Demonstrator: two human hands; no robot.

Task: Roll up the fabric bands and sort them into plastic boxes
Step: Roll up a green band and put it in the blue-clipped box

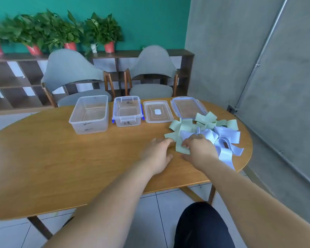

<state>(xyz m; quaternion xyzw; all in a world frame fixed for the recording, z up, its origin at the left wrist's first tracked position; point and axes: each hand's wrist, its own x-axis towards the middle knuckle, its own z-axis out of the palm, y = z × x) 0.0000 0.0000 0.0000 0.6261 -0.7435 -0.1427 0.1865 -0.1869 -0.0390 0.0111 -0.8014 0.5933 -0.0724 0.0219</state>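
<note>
Oval wooden worktop (79, 158) in a green-walled room: we start on the bands (213, 129) heaped at its right end.
Our left hand (158, 153) lies open, fingers straight, just beside the heap, while our right hand (199, 149) curls its fingers onto a green band (182, 149). We judge it best to draw that one free, flatten it, then roll it tightly from one end. Both boxes (89, 115) stand open behind. Blur softens our fingertips, the right hand hides what lies under it, and the writing on the boxes is unreadable.
</note>
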